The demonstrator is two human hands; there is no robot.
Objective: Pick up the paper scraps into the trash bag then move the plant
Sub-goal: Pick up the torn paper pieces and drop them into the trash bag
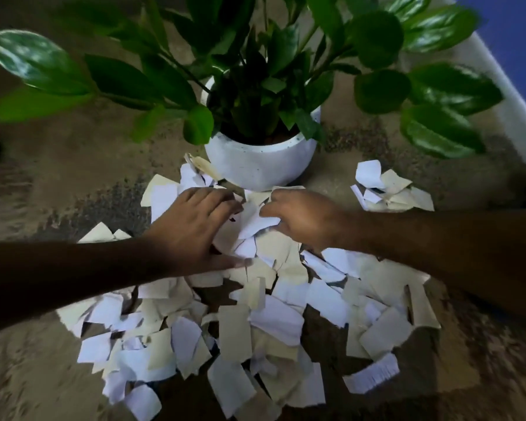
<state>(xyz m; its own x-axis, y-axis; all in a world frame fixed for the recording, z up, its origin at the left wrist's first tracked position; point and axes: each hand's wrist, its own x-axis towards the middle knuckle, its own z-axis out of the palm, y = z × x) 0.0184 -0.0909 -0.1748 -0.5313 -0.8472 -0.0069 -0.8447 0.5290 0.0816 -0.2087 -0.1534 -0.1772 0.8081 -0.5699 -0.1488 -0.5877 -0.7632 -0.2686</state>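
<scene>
Lots of paper scraps (255, 323) lie in a big heap on the brown floor (58, 177), white ones and cream ones mixed up. Behind the heap stands the plant (255, 71) in its round white pot (258, 165), with some scraps touching the pot's front. A small pile (389, 189) sits apart, to the right of the pot. No trash bag shows.

I think this is the first step, picking up paper, and most of it is not done yet. Next, the hands need to scoop a bunch together, lift it, and find the bag. The plant waits until later.

Both arms reach forward across the heap. The left hand (192, 226) lies flat and spread wide, palm down, pressing on the scraps. The right hand (301, 220) is curled, and its fingers (269, 212) pinch a white scrap (255, 220) near the pot.
</scene>
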